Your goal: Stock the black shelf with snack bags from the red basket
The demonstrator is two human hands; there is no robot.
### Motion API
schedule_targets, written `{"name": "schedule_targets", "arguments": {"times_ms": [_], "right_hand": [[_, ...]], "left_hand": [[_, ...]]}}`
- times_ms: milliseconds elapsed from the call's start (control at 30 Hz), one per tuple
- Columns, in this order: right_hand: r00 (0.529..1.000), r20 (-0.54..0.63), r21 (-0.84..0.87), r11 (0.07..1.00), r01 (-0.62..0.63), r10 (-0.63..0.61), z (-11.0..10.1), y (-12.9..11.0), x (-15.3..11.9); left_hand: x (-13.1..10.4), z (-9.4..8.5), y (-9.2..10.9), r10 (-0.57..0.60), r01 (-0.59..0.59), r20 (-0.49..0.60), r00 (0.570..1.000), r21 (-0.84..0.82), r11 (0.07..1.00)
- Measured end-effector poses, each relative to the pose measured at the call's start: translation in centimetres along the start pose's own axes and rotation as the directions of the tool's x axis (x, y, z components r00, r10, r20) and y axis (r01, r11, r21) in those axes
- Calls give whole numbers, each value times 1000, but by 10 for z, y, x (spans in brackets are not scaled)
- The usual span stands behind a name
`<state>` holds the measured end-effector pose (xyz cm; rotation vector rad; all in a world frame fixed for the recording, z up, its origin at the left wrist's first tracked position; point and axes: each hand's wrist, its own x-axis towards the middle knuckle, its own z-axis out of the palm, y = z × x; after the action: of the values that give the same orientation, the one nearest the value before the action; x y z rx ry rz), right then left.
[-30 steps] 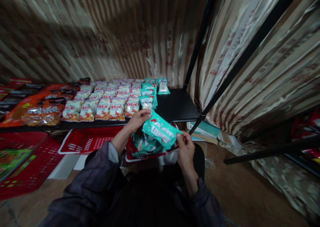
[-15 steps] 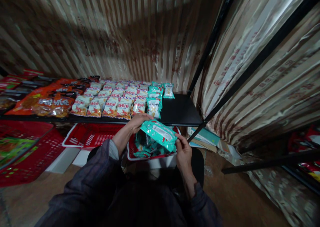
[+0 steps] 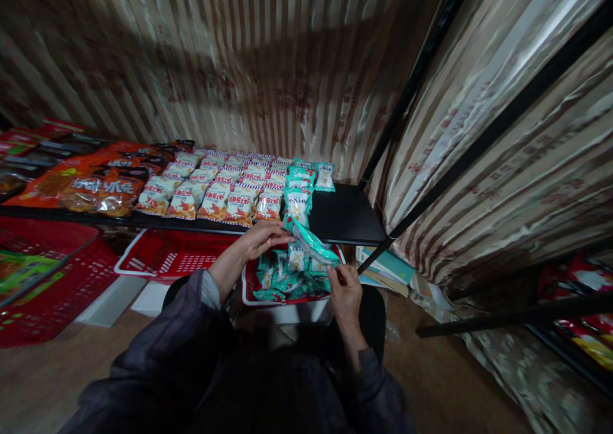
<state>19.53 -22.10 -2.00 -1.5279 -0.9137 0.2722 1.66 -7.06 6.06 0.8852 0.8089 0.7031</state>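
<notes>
A black shelf (image 3: pixel 345 214) carries, left to right, dark packages (image 3: pixel 36 169), orange bags (image 3: pixel 98 188), white packets (image 3: pixel 239 204) and teal packets (image 3: pixel 297 207).

You have one glossy teal plastic packet (image 3: pixel 313 244) stretched between your left hand (image 3: pixel 263 237) and right hand (image 3: pixel 347 287), above the white-rimmed red plastic basket (image 3: pixel 268 304). It slants, right end nearer you, turned almost edge-on (its printing is too foreshortened to read).
</notes>
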Motion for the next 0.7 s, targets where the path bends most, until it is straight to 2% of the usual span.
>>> {"name": "schedule_targets", "arguments": {"times_ms": [400,533,600,700], "right_hand": [[997,29,0,997,75,-75,5,-6,-1],[999,31,45,999,-8,7,7,-5,-2],[996,71,92,994,-62,56,8,-7,-2],[990,132,131,989,-74,56,7,-12,-2]], "left_hand": [[3,4,-5,48,-45,-46,998,54,998],[4,2,-5,47,-43,-50,998,85,995],[5,1,-6,44,-40,-29,999,109,993],[6,-1,-7,29,-24,-29,999,141,990]]}}
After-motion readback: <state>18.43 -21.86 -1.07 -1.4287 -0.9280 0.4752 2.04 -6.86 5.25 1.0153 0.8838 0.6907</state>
